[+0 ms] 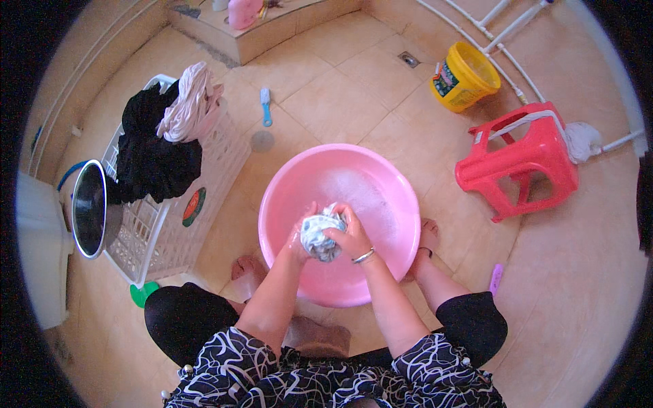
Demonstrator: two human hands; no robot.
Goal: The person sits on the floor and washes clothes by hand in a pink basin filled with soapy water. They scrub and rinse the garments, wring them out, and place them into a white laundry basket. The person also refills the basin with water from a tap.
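A bunched-up wet cloth (321,236), pale blue and white, is squeezed between my two hands. My left hand (300,231) cups its left side, with wet, sudsy fingers. From the right, my right hand (352,233) wraps over it, thumb lying across the front; a silver bangle sits on that wrist. Both hands hold the cloth above a round pink basin (279,182). Soapy water (364,194) with white foam lies in the basin. The kind of garment or cloth cannot be made out in its crumpled state.
Left stands a white plastic basket (228,139) bearing black clothes (153,160) and a pale pink cloth (190,102), with a metal bowl (89,209) at its side. A blue brush (266,109) lies beyond the basin. Right are a yellow bucket (464,78) and a red stool (520,160).
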